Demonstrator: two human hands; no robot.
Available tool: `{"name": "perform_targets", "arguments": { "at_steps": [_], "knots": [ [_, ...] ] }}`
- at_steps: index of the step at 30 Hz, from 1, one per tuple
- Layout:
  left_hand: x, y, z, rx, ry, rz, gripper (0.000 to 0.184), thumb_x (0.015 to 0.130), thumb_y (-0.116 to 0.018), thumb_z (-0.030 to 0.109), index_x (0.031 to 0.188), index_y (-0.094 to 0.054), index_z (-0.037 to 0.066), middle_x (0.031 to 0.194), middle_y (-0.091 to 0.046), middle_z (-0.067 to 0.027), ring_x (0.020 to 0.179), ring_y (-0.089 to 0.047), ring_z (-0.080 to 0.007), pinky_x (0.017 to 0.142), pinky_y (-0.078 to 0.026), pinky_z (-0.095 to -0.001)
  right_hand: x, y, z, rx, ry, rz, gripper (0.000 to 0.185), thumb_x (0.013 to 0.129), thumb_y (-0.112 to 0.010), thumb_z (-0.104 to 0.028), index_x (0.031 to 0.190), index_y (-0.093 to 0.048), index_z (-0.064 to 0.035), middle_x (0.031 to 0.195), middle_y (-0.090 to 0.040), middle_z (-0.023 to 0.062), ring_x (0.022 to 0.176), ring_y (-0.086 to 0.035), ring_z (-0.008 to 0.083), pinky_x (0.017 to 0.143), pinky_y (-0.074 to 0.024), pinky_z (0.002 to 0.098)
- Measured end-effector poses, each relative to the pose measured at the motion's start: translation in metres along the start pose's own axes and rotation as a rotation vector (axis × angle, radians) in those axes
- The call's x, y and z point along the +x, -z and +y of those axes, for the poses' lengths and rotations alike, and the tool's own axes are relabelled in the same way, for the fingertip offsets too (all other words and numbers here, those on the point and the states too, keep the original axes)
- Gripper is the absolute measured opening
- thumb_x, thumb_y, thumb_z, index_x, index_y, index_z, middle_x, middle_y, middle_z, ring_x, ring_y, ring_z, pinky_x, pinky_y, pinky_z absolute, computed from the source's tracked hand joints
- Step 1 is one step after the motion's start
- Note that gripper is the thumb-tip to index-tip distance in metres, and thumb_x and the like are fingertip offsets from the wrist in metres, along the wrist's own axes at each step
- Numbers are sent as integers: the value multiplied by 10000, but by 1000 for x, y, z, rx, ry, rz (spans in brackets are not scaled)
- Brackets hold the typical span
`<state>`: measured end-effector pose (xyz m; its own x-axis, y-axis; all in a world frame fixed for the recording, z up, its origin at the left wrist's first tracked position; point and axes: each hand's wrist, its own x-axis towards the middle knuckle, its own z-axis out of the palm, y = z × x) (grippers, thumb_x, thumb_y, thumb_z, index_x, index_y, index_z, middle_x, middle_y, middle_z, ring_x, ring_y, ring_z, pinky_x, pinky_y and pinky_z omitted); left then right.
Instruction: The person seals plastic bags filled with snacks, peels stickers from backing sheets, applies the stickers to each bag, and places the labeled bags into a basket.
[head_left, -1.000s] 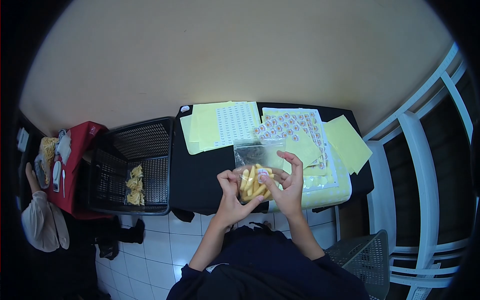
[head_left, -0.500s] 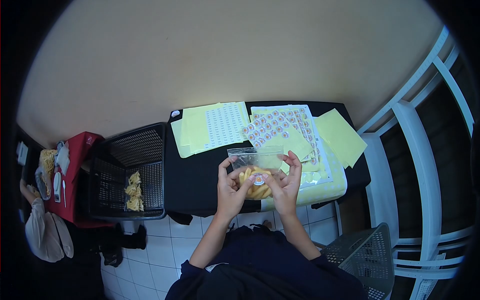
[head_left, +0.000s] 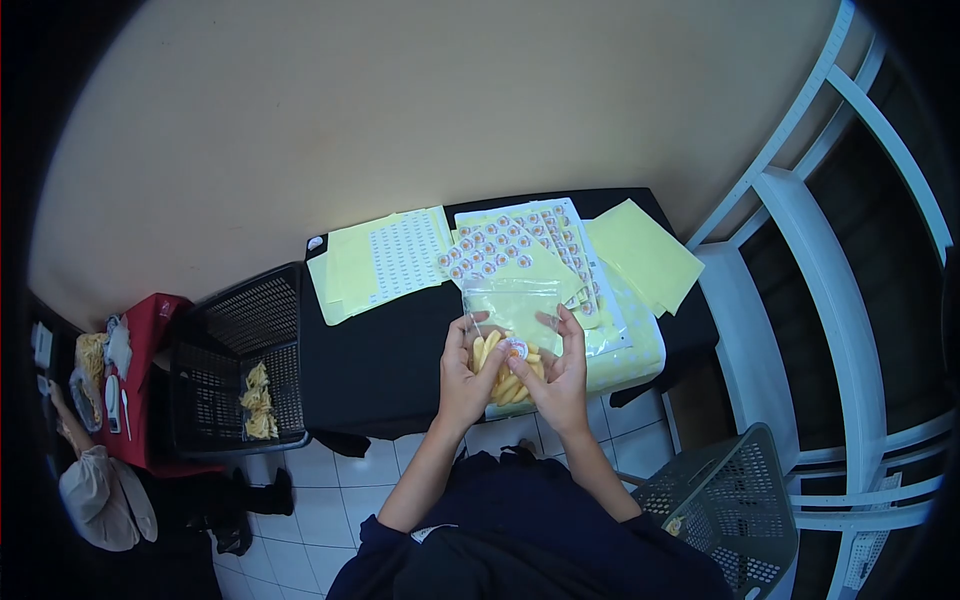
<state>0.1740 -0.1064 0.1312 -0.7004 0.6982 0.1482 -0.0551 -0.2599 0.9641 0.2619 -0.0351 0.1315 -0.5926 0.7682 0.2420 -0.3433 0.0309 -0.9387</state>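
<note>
Between both hands I hold a clear zip bag [head_left: 513, 300] with yellow finger-shaped snacks inside. A round printed sticker [head_left: 516, 349] sits on its front. My left hand [head_left: 465, 382] grips the bag's left side, fingers behind and thumb in front by the sticker. On the right side, my right hand [head_left: 563, 385] grips it the same way, thumb near the sticker. Beyond the bag lie sheets of round stickers [head_left: 490, 247] on a black-covered table [head_left: 370, 360]. A sheet of small printed labels [head_left: 405, 253] lies to their left.
A black crate [head_left: 240, 330] holding bagged snacks is left of the table. Farther left, a person [head_left: 105, 495] stands by a red-covered table [head_left: 150, 335] with bags and a scale. Plain yellow sheets [head_left: 648, 258] lie at right. A grey-green basket [head_left: 735, 505] stands lower right, beside white railings.
Both hands have come to a matching grip on the bag's sides, thumbs at the sticker. The view has shifted, so the table appears farther left. The other person's arm has moved.
</note>
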Motion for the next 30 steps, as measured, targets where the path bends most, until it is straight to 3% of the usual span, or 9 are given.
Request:
{"name": "perform_targets", "arguments": {
  "at_steps": [6,15,19,21,26,30],
  "knots": [
    [-7,5,6,107,-43,-11,381,761,-552,-6,1089,-359,-2,900,-534,-74,840,-514,-104,752,-417,-226,-2,-1,-7,-17,-21,-89,784,666,-640,47,1272,-145,2,1187,-327,171,1006,-493,265,818,-456,302],
    [-6,32,4,-35,-100,262,395,755,-580,8,1072,-345,-11,813,-558,-70,733,-540,-99,673,-437,-216,0,-37,1,7,-24,-205,785,661,-617,77,1278,-137,2,1211,-310,182,998,-501,266,813,-454,294],
    [-6,52,-2,24,-99,220,394,772,-564,16,1089,-331,-13,834,-549,-80,778,-530,-103,704,-429,-223,0,-49,13,-37,-5,-234,764,678,-613,63,1276,-141,6,1214,-310,180,993,-505,266,805,-457,288],
    [-10,65,-4,7,-64,143,400,787,-551,24,1114,-322,-10,922,-529,-99,869,-508,-114,754,-416,-233,-1,-57,12,55,-126,-205,727,687,-583,87,1277,-168,-7,1194,-312,166,1035,-456,238,841,-438,303],
    [-16,104,-12,-53,11,43,407,787,-560,32,1126,-336,-2,981,-507,-94,908,-495,-122,792,-406,-238,-3,-76,45,1,-158,-165,681,710,-592,56,1263,-199,3,1200,-311,169,998,-492,233,817,-450,286],
    [-21,143,-20,-25,61,79,369,782,-563,22,1098,-375,-5,991,-514,-96,926,-497,-130,797,-407,-243,-6,-101,80,93,-259,-252,685,718,-636,-20,1257,-212,-16,1178,-368,153,904,-554,206,712,-483,244]
  ]
}}
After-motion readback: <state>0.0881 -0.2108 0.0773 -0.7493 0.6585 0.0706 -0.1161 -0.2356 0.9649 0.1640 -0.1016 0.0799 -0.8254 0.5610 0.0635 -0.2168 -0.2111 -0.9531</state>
